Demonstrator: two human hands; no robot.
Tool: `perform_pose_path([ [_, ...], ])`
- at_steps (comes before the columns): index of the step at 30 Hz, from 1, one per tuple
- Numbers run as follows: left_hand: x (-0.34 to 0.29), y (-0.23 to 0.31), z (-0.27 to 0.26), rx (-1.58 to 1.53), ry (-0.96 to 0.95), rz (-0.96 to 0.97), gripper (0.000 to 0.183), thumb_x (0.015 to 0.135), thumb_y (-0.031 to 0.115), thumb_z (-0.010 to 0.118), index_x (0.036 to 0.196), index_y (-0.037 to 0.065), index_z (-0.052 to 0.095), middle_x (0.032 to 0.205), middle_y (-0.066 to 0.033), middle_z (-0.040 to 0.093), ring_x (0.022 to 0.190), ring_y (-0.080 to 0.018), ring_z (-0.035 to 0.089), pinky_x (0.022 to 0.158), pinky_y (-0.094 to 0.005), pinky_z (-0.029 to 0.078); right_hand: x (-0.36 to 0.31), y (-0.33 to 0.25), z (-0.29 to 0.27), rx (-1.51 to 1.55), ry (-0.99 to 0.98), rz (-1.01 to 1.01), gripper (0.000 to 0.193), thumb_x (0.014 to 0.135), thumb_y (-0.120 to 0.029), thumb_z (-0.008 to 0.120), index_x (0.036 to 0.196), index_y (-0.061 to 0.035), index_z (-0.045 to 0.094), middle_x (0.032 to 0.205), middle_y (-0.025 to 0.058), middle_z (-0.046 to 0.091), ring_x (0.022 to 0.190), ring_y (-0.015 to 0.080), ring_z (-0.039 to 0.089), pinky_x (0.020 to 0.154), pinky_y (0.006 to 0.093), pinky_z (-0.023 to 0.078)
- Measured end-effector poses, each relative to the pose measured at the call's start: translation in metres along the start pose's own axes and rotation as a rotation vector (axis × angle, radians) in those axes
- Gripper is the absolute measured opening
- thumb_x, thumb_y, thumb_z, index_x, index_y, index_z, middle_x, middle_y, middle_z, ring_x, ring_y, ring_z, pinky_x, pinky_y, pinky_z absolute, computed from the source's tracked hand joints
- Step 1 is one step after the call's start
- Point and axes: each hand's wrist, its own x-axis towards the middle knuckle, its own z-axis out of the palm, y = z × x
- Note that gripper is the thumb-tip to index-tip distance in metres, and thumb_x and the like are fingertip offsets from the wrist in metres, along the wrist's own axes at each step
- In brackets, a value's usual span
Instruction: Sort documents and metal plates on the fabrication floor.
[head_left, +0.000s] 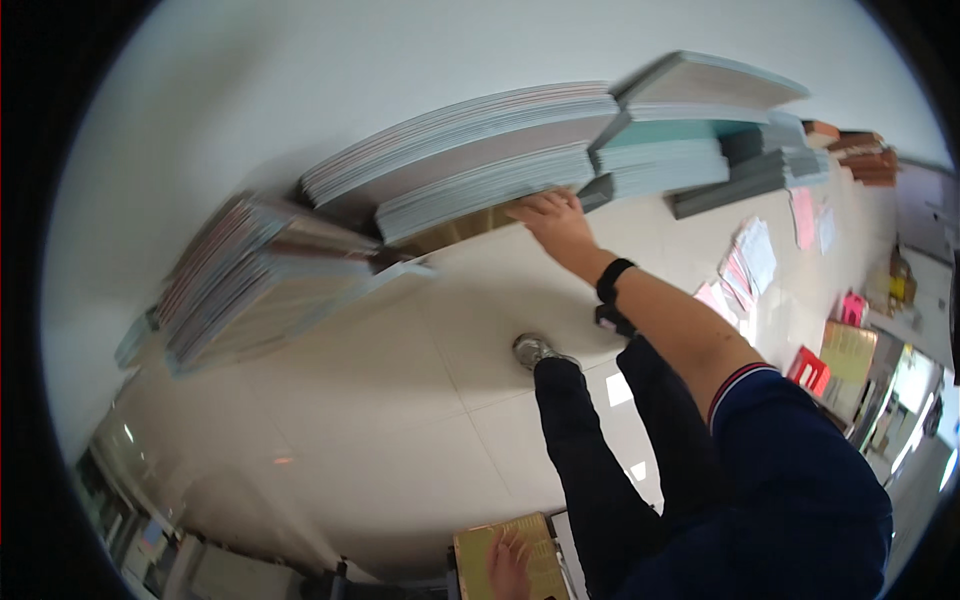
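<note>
My right hand, with a black band on its wrist, reaches to the front of a leaning stack of thin flat sheets. Its fingers are bent and close together at the edge of a brownish front sheet; the fingertips are partly hidden. At the lower edge, my left hand is somewhat blurred, its fingers extended and holding nothing. Behind it shows a yellow-gold panel. Above the gripped stack lies another thick stack against the white wall.
More sheets lean at the left. Grey stacks stand to the right, with brown bundles beyond. Pink and white papers lie on the tiled floor. A red stool stands at the right. My legs are below.
</note>
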Motion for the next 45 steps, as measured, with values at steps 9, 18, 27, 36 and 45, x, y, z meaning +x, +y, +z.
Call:
perform_pose_path([
  [9,0.029,0.025,0.069,0.384,-0.218,0.224,0.032,0.095,0.019,0.035,0.123,0.002,0.039,0.117,-0.0156,0.049,0.104,-0.0238,0.051,0.087,-0.0349,0.043,-0.181,-0.031,-0.058,0.46,-0.702,0.472,0.027,0.08,-0.011,0.046,0.105,-0.0096,0.056,0.103,0.0148,0.056,0.09,0.0328,0.057,0.077,0.0421,0.046],
  [18,0.014,-0.014,0.108,0.589,-0.256,0.317,0.029,0.095,0.019,0.037,0.118,0.004,0.044,0.11,-0.0111,0.054,0.097,-0.0178,0.053,0.083,-0.03,0.044,-0.359,-0.03,-0.128,0.812,-0.707,0.848,0.03,0.083,-0.014,0.042,0.109,-0.0109,0.058,0.105,0.014,0.061,0.102,0.03,0.055,0.087,0.0399,0.042],
  [27,0.004,-0.174,0.174,0.965,-0.465,0.321,0.029,0.094,0.017,0.039,0.117,0.001,0.047,0.11,-0.0137,0.055,0.094,-0.0186,0.057,0.08,-0.0282,0.046,-0.573,0.014,-0.2,1.07,-0.086,1.246,0.024,0.088,-0.015,0.048,0.107,-0.0045,0.058,0.092,0.0115,0.063,0.079,0.0196,0.063,0.073,0.0306,0.049],
  [36,-0.023,-0.267,0.181,1.318,-0.474,0.254,0.028,0.093,0.015,0.039,0.114,0.003,0.051,0.108,-0.0114,0.058,0.095,-0.018,0.057,0.08,-0.0287,0.046,-0.807,0.122,-0.29,0.787,-0.129,1.386,0.022,0.086,-0.013,0.05,0.102,-0.0047,0.06,0.094,0.0146,0.064,0.085,0.0261,0.063,0.075,0.0341,0.049],
  [45,-0.052,-0.272,0.21,1.813,-0.506,0.251,0.031,0.086,0.015,0.049,0.115,0.003,0.051,0.105,-0.0123,0.059,0.094,-0.021,0.057,0.084,-0.0304,0.043,-0.923,0.298,-0.476,0.474,-0.471,1.472,0.03,0.081,-0.015,0.053,0.108,-0.0016,0.057,0.098,0.0156,0.062,0.09,0.0242,0.06,0.082,0.0321,0.045],
])
